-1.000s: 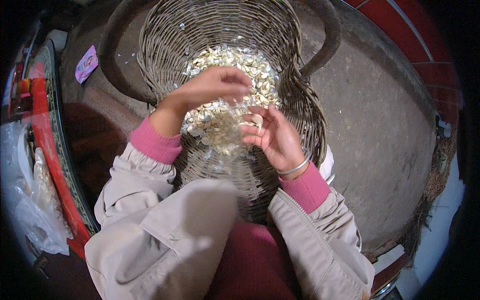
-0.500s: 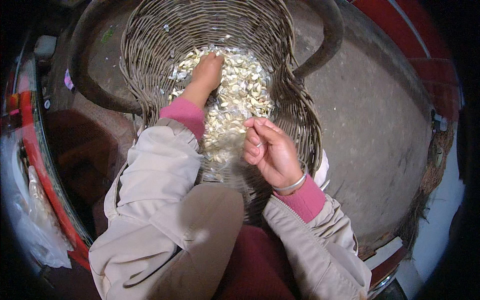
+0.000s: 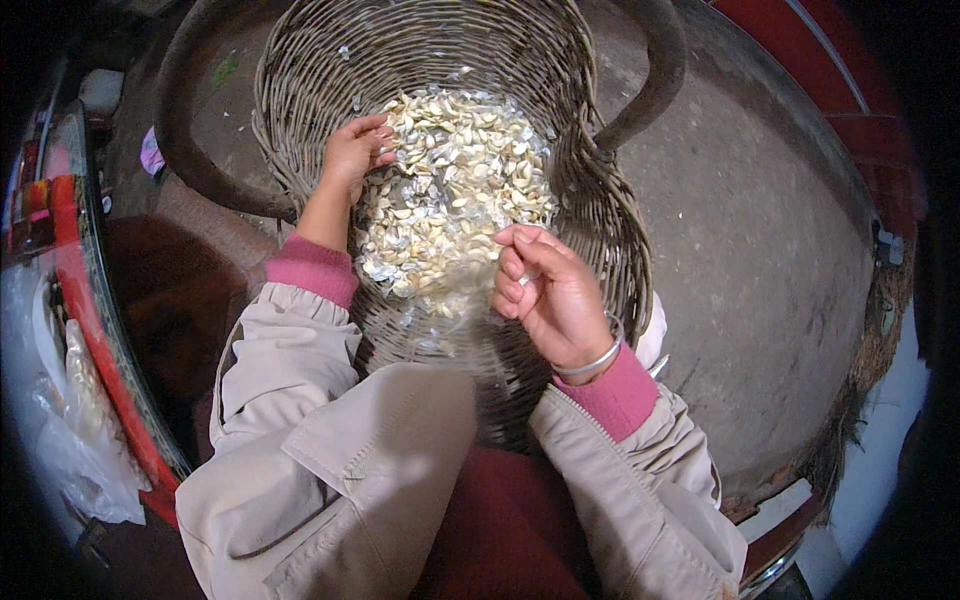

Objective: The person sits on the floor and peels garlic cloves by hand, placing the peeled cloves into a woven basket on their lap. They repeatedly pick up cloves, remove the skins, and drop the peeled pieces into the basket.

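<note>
A woven wicker basket (image 3: 480,40) sits in front of me with a pile of garlic cloves (image 3: 440,240) in it, mixed with loose papery skins. At the pile's left edge, my left hand (image 3: 352,158) is open, its fingers bent and a little apart, and I see nothing held in it. Over the near right part of the pile, my right hand (image 3: 550,295) has its fingers curled in and the thumb pressed to the index finger. Whatever may be in that pinch is too small or hidden. A bangle circles the right wrist.
A thick curved bar (image 3: 172,120) bends round the basket's left side and another (image 3: 655,85) round its right. Grey floor (image 3: 750,270) spreads to the right. A red-edged piece of furniture (image 3: 90,280) and a clear plastic bag (image 3: 95,450) stand at the left.
My left hand has come out of the middle of the garlic toward the left, and its fingers have spread. The right hand has stayed nearly in place, still pinched.
</note>
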Demonstrator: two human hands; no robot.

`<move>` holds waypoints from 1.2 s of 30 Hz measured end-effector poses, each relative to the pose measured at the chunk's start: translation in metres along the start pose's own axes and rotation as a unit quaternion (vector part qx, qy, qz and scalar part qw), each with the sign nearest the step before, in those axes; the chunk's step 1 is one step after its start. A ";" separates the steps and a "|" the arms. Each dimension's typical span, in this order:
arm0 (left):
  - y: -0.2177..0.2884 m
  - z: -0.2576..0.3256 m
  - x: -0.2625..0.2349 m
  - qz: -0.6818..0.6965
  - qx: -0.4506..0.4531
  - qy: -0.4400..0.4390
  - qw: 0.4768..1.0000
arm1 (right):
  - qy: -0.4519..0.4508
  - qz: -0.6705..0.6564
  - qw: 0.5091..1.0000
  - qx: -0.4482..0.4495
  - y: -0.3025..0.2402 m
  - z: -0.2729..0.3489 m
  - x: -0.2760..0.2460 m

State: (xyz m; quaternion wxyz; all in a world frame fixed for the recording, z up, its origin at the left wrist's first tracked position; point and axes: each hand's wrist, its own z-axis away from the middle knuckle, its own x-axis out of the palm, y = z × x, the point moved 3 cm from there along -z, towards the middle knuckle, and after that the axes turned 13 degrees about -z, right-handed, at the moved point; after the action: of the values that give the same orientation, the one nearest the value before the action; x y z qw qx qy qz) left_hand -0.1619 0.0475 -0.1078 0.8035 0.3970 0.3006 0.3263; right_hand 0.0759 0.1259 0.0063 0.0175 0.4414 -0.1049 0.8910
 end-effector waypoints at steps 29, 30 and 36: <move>0.089 0.144 0.010 0.075 0.274 -0.019 0.959 | -0.045 -0.023 0.999 0.018 0.007 -0.009 -0.004; 0.081 0.127 0.000 0.131 0.217 -0.005 0.967 | -0.060 -0.034 0.997 0.018 0.006 -0.009 -0.004; 0.014 0.051 -0.001 -0.147 0.119 0.038 0.981 | -0.018 -0.028 0.999 -0.013 0.006 -0.007 -0.006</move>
State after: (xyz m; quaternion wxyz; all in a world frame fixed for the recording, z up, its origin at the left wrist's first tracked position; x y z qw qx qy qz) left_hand -0.1286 0.0312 -0.0702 0.7774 0.4288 0.4227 0.1818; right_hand 0.0727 0.1215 -0.0035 0.0466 0.4595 -0.1047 0.8807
